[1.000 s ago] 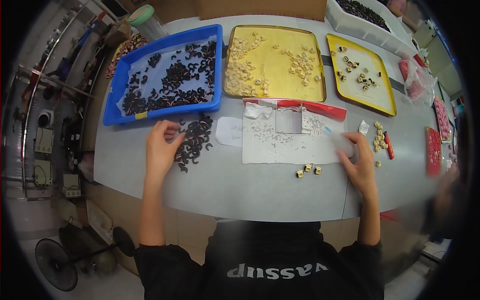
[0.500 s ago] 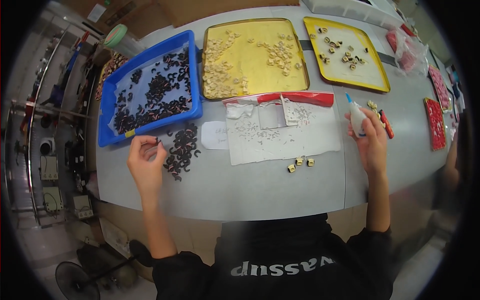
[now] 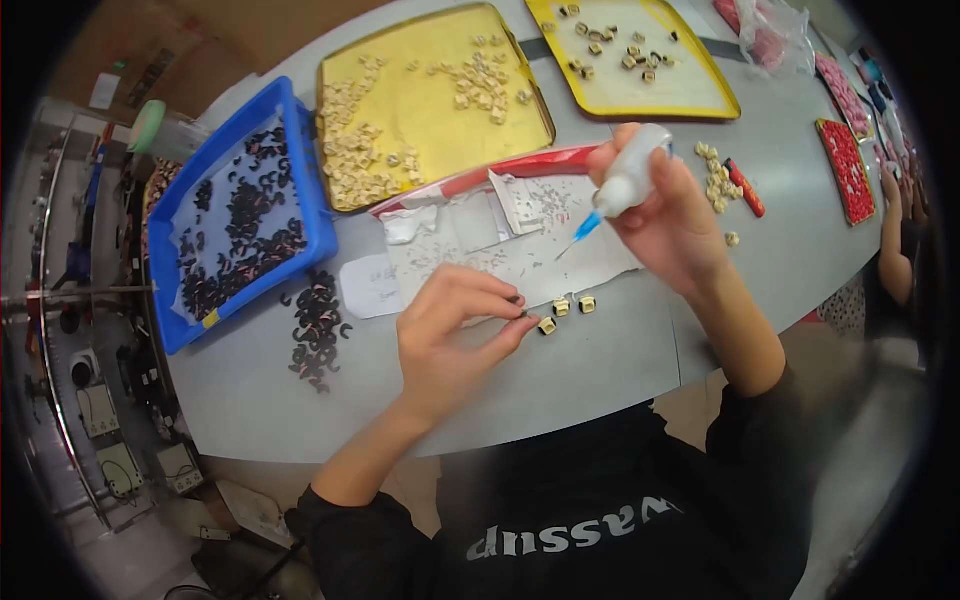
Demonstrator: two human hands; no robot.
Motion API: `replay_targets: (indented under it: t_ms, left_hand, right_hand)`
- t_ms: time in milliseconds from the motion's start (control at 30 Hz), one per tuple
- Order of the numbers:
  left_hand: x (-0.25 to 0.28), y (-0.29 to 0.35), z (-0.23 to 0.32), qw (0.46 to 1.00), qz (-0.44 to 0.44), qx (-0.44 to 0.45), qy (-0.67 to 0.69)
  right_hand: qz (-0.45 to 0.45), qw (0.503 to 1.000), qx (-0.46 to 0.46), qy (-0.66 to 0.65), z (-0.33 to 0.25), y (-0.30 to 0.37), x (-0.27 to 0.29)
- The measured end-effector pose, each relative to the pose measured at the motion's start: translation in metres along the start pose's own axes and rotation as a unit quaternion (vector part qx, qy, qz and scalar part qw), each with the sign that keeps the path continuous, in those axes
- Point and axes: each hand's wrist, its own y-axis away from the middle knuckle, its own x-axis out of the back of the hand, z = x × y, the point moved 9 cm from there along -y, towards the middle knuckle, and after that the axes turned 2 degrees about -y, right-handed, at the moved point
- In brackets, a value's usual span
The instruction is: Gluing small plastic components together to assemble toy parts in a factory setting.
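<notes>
My left hand (image 3: 448, 330) pinches a small dark curved piece (image 3: 520, 308) between thumb and fingertips over the near middle of the table. Most of that piece is hidden by the fingers. In my right hand (image 3: 685, 225) is a white squeeze bottle (image 3: 630, 178), tilted so its blue needle tip (image 3: 588, 227) points down and left, apart from the dark piece. Right beside my left fingertips lie 3 cream-and-black blocks (image 3: 561, 306). A white sheet (image 3: 520, 265) strewn with tiny bits lies beyond them. Loose black curved pieces (image 3: 318, 335) are piled to the left.
A blue bin (image 3: 322, 225) of black pieces stands at the left. Behind are a yellow tray (image 3: 430, 110) of cream blocks and another yellow tray (image 3: 690, 100) with cream-and-black ones. Cream blocks (image 3: 719, 185) and a red tool (image 3: 745, 188) lie at right, near another person's arm (image 3: 893, 240).
My left hand has moved right from the black pile to the blocks, carrying a dark piece. My right hand has come inward, tipping the bottle's needle downward. The head view has turned.
</notes>
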Motion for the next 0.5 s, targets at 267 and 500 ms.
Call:
replay_targets:
  t_ms: [267, 500]
  left_hand:
    - [-0.015, 0.017, -0.021, 0.999, -0.043, 0.022, -0.004]
    - [-0.015, 0.023, -0.009, 0.997, -0.055, -0.043, -0.011]
  right_hand:
    - [-0.033, 0.992, -0.046, 0.116, 0.033, 0.012, -0.006]
    - [-0.049, 0.989, -0.029, 0.139, 0.042, 0.014, -0.005]
